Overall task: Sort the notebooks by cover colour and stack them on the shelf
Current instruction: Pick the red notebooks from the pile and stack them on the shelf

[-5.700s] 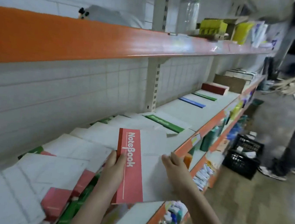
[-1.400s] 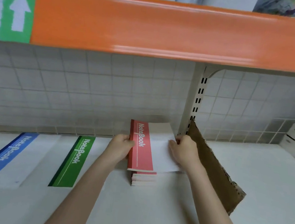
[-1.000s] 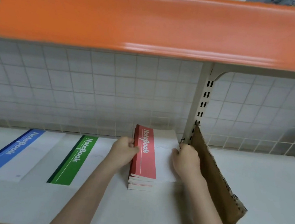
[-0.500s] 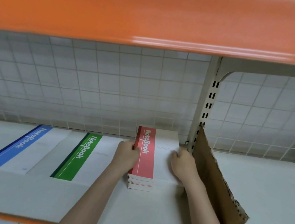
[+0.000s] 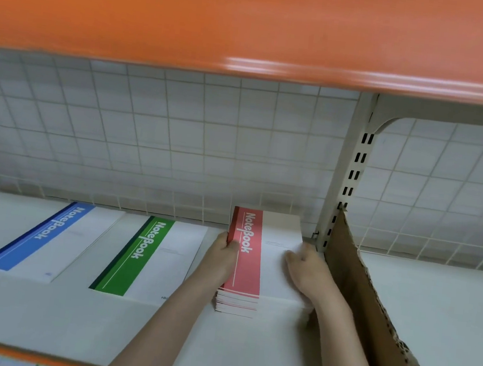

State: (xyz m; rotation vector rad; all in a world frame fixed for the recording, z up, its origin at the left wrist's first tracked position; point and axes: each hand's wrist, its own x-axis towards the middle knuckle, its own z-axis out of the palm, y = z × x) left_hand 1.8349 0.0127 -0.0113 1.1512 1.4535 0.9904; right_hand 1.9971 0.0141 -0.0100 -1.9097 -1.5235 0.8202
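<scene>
A stack of red-and-white notebooks lies on the white shelf, close to the wire back. My left hand grips the stack's left spine edge, thumb on the red band. My right hand rests on the white right part of the top cover, covering the right edge. Left of the stack a green notebook lies flat, and further left a blue notebook; neither is touched.
A brown cardboard divider stands on edge just right of my right hand, against the slotted upright post. The orange front of the upper shelf hangs low overhead. A white wire grid closes the back.
The red notebook carried from the mixed pile was set on the red stack. Since half a second ago both hands stay at the stack's sides; the view has dropped closer.
</scene>
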